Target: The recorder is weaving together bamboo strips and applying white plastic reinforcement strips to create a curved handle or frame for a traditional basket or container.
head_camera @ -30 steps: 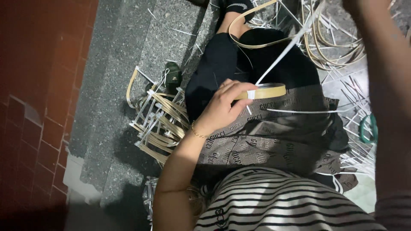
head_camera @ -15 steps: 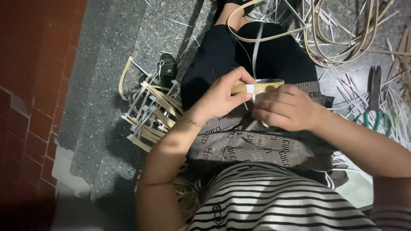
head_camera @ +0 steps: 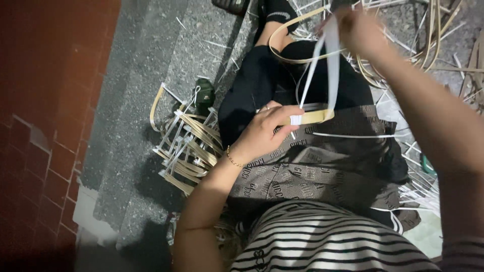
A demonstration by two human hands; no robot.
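moved: right hand (head_camera: 360,30) went up since half a second ago, pulling white strip (head_camera: 330,55) taut
lap: pale ring (head_camera: 310,117) sits here, left hand (head_camera: 264,133) pinching it
right grip: closed on strip
handling: light, springy, thin; hold at the wrap

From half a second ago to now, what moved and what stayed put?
The right hand left the ring and rose up and away, pulling the white strip taut above it. The left hand keeps pinching the ring over the lap, hardly shifted. The bundle of bound strips on the floor lies as it was.
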